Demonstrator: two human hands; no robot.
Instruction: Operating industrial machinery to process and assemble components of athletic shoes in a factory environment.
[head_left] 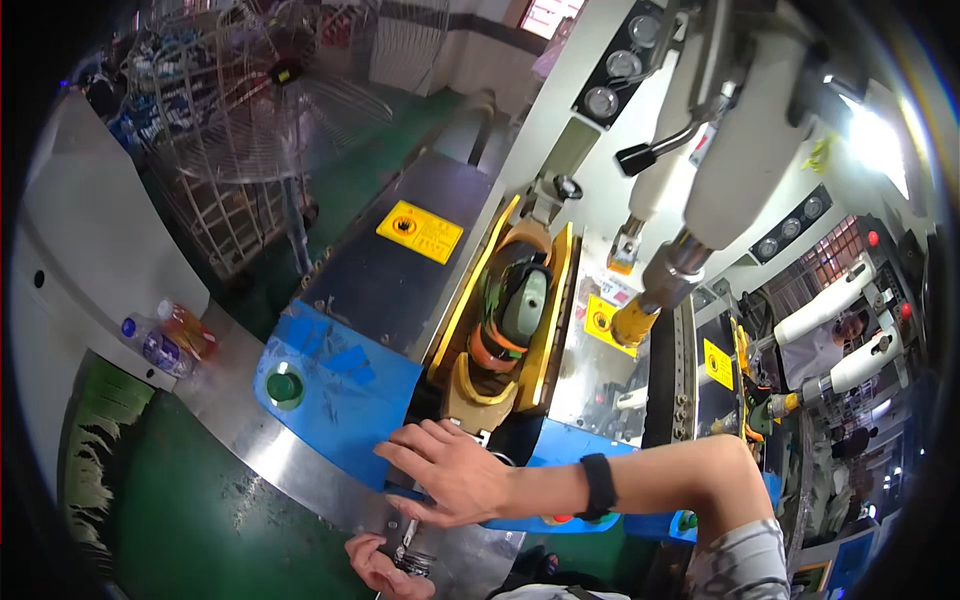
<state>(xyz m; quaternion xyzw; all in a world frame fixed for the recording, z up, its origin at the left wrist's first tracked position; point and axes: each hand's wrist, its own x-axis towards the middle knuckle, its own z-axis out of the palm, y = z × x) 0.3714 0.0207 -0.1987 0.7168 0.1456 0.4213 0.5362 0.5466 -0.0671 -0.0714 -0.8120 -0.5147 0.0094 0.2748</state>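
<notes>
Green flooring (180,490) runs around a row of white and blue machines, with a wire-caged fan (345,115) far left and two bottles (187,335) beside the nearest machine. Between yellow-edged side plates (562,300) sits a shoe-like piece (522,305), dark with orange and green; its long axis runs from near left to far right, in line with the plates. A curved tan holder (475,412) stands at its near end, just beyond the right hand (455,482), so the piece lies ahead of that hand and slightly to its right. Palm down, the right hand spreads its fingers across the blue panel's (340,400) near corner; whether it grips anything underneath, I cannot tell. Farther from the piece, the left hand (378,568) is low and near, fingers bent beside a metal rod (406,540) and dark coil (415,564); whether it grasps either is unclear.
</notes>
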